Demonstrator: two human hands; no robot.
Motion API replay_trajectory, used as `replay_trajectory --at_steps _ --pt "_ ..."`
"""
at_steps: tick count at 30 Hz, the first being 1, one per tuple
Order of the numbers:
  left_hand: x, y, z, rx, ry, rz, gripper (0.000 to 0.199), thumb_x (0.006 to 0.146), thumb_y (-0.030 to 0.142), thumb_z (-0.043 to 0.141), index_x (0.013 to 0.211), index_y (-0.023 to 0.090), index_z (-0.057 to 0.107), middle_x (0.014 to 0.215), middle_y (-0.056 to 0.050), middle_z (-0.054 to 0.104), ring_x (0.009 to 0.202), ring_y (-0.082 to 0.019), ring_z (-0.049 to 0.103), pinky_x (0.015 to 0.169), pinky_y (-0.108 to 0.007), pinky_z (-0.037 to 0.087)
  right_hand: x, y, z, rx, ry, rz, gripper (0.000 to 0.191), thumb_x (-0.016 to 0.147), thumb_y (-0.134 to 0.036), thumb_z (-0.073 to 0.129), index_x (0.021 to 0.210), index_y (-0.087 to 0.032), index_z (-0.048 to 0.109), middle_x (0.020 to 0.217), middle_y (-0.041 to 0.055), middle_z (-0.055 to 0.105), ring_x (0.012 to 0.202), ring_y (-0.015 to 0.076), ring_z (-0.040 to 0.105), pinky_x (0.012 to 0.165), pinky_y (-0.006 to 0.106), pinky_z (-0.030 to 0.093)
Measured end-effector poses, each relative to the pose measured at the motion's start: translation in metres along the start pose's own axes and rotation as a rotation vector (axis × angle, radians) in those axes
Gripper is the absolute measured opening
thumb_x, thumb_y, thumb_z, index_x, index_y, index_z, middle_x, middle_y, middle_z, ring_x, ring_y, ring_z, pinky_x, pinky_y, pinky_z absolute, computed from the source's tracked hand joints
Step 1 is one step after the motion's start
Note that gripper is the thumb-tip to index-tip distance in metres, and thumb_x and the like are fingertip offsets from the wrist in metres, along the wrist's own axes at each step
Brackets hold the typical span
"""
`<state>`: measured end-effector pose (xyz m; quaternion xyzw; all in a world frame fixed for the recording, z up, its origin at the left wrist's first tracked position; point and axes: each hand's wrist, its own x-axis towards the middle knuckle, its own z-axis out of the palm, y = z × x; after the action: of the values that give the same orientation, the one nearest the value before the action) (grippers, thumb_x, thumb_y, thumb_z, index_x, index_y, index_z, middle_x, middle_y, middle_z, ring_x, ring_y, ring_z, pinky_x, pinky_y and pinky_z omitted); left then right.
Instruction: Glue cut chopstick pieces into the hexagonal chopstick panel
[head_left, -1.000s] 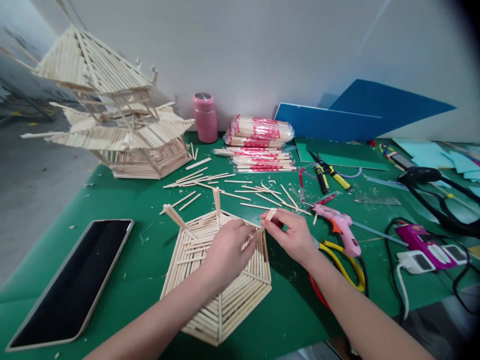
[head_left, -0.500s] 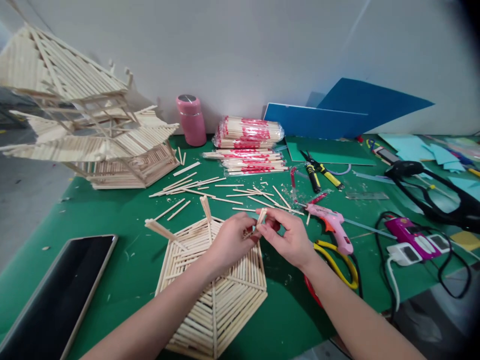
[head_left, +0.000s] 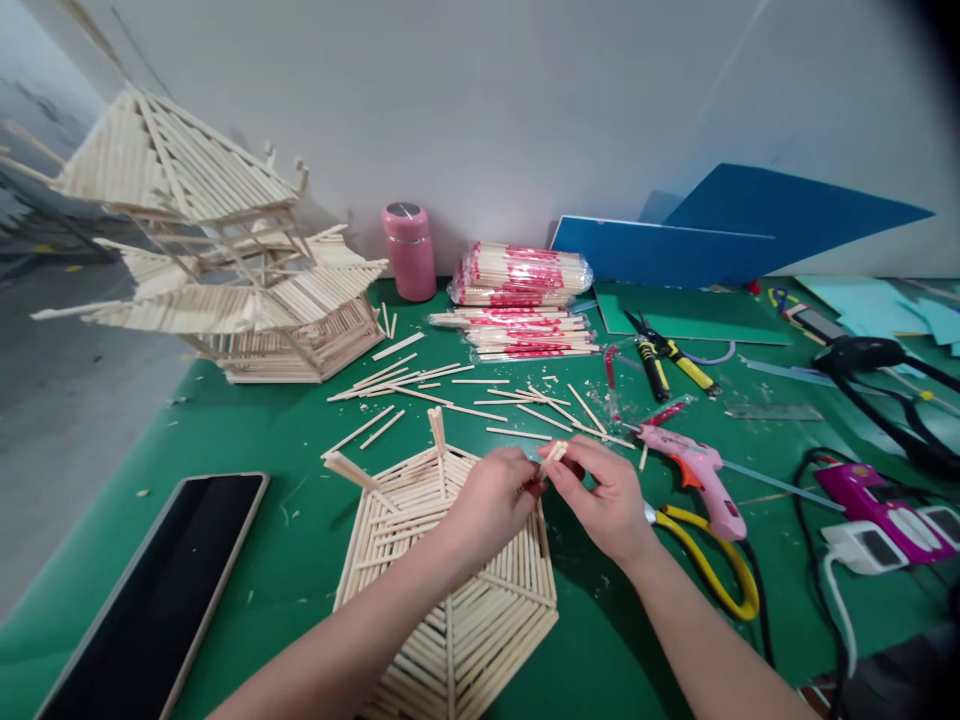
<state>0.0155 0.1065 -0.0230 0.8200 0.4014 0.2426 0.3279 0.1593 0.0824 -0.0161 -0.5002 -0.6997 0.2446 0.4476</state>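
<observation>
Stick bundle (head_left: 556, 453), short and pale, is pinched by the right hand (head_left: 606, 500) at the far right corner of the hexagonal panel (head_left: 510, 615). The left hand (head_left: 491, 500) curls beside it, fingertips hidden; I cannot tell whether it grips. Red print on the wrapped sticks (head_left: 529, 272) is too blurred to read. The left forearm (head_left: 360, 630) covers part of the panel, whose near end is cut off.
</observation>
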Motion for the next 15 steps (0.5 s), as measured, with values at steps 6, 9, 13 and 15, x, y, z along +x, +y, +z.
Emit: replay_trajectory --at_steps 6,9,13,15 --pt "-0.0005 -0.001 0.001 0.025 0.001 0.011 0.018 0.07 0.002 0.049 0.063 0.013 0.062 0.061 -0.003 0.057 0.059 -0.014 0.052 0.057 -0.024 0.041 -0.0007 0.0011 0.0015 0.0 0.004 -0.011 0.009 0.078 -0.019 0.054 0.079 -0.02 0.063 0.07 0.0011 0.06 0.062 0.0136 0.055 0.056 0.025 0.045" --pt "-0.0006 -0.0009 0.0014 0.029 0.0 0.011 0.019 0.07 0.003 0.049 0.064 0.014 0.062 0.061 -0.002 0.057 0.059 -0.014 0.053 0.056 -0.023 0.042 -0.0004 -0.0003 0.0008 0.004 0.007 -0.017 0.01 0.078 -0.019 0.054 0.077 -0.021 0.064 0.066 0.0 0.059 0.059 0.013 0.054 0.054 0.025 0.044" --pt "0.0001 0.0 0.0007 0.021 -0.004 0.015 0.018 0.07 0.003 0.049 0.062 0.013 0.061 0.059 -0.002 0.056 0.058 -0.014 0.052 0.056 -0.024 0.042 -0.0002 -0.0008 -0.0002 0.009 0.009 -0.016 0.01 0.078 -0.02 0.054 0.08 -0.02 0.064 0.072 0.0015 0.062 0.065 0.0144 0.056 0.059 0.026 0.045" --pt "0.0006 -0.0002 0.0005 0.01 -0.007 0.02 0.018 0.071 0.004 0.048 0.062 0.014 0.061 0.059 -0.002 0.056 0.059 -0.014 0.052 0.057 -0.025 0.042 -0.0003 -0.0003 -0.0002 0.007 0.013 -0.011 0.011 0.078 -0.02 0.054 0.082 -0.02 0.064 0.073 0.0017 0.062 0.064 0.0141 0.056 0.06 0.026 0.045"
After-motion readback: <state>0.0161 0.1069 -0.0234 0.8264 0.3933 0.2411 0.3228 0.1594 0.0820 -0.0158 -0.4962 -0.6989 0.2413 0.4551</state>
